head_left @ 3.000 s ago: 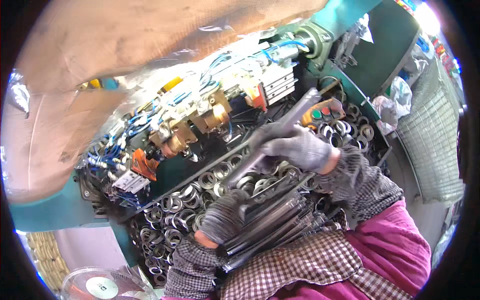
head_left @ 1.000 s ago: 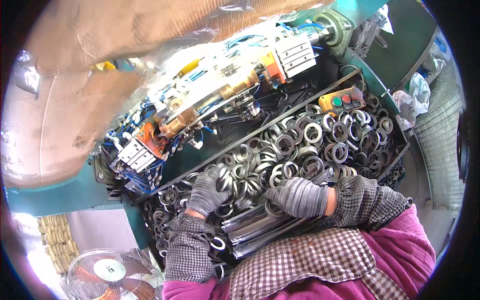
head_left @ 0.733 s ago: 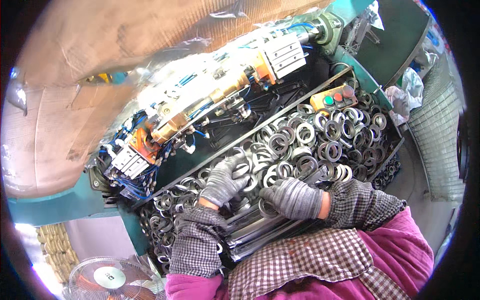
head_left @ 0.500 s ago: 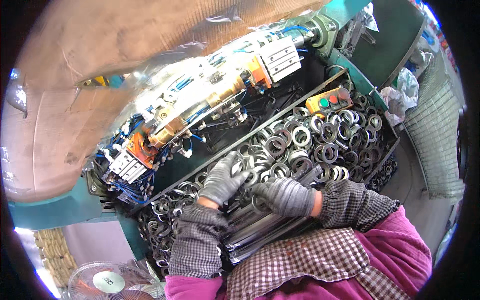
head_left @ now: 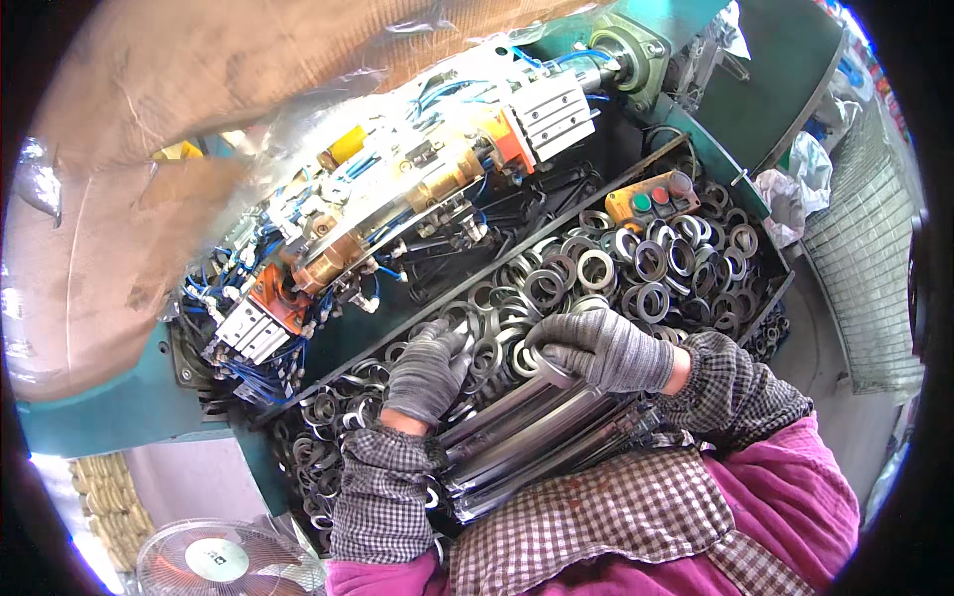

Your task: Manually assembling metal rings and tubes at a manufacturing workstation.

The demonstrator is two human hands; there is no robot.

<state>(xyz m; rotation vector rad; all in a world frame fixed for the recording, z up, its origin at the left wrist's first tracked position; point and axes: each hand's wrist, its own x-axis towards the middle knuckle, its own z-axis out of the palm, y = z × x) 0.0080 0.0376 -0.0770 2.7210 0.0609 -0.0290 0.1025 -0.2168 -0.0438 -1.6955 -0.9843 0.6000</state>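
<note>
Both gloved hands, left hand and right hand, curl onto metal rings; gather gently, keeping the stacked rods steady.

Factory floor (machine, metal rings)

Two gloved hands seen, left hand and right hand, dozens of metal rings heaped in the tray, too many counted exactly, one control box with three buttons far right, one fan near left.
</note>
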